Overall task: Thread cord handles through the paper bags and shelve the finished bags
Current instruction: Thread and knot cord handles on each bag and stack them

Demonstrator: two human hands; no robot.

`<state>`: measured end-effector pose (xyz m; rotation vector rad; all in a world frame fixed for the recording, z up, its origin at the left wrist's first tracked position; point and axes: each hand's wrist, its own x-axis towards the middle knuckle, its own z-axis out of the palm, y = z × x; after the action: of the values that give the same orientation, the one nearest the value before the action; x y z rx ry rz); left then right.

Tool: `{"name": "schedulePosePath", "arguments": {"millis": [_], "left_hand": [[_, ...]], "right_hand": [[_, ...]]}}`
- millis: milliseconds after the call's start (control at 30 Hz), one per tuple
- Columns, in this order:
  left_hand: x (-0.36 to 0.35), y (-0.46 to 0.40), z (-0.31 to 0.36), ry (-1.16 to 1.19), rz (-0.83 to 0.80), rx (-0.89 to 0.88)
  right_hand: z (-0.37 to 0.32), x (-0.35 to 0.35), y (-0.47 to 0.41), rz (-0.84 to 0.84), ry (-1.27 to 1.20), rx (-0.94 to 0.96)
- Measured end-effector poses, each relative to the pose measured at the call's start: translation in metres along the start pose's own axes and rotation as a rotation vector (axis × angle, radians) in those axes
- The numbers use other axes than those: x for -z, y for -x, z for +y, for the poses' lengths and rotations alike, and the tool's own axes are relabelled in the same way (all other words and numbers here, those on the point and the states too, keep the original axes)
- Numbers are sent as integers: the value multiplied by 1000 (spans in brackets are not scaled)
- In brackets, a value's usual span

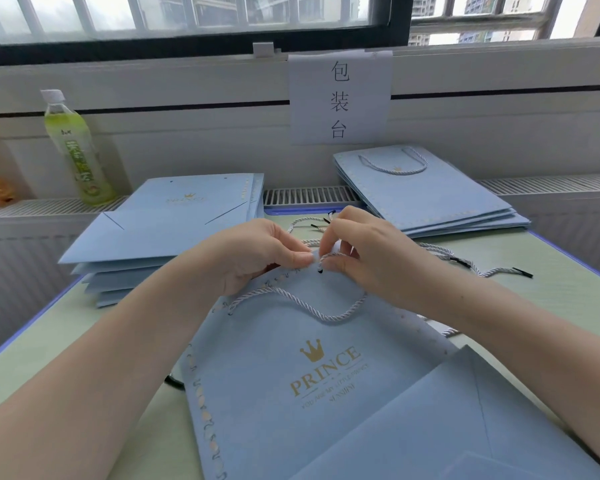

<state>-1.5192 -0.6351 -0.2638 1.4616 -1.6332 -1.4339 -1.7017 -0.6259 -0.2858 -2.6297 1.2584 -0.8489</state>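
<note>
2 hands meet at the top edge of a flat blue paper bag point(291, 386) lying on the green table point(551, 289). The left hand point(257, 254) pinches that edge between thumb and fingers; the right hand point(357, 251) pinches a white cord point(329, 256) there — its black tip sits at the bag's edge. 1 cord handle point(298, 303) already loops across the bag's face. Loose cords point(471, 265) lie just beyond, between an unthreaded stack point(167, 230) on the left and a stack of handled bags point(430, 195) on the right.

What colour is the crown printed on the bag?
Gold, on the pale blue paper bag in the head view: crown.
</note>
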Motion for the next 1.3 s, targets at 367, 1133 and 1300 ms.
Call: {"name": "schedulePosePath", "arguments": {"millis": [367, 1133, 1300], "left_hand": [[-2, 0, -1, 63, -9, 41], [-9, -5, -2, -495, 392, -340], [-5, 1, 6, -409, 625, -479]], "right_hand": [[3, -1, 1, -33, -39, 10], [-3, 17, -3, 356, -423, -206], [6, 32, -1, -36, -35, -367]]}}
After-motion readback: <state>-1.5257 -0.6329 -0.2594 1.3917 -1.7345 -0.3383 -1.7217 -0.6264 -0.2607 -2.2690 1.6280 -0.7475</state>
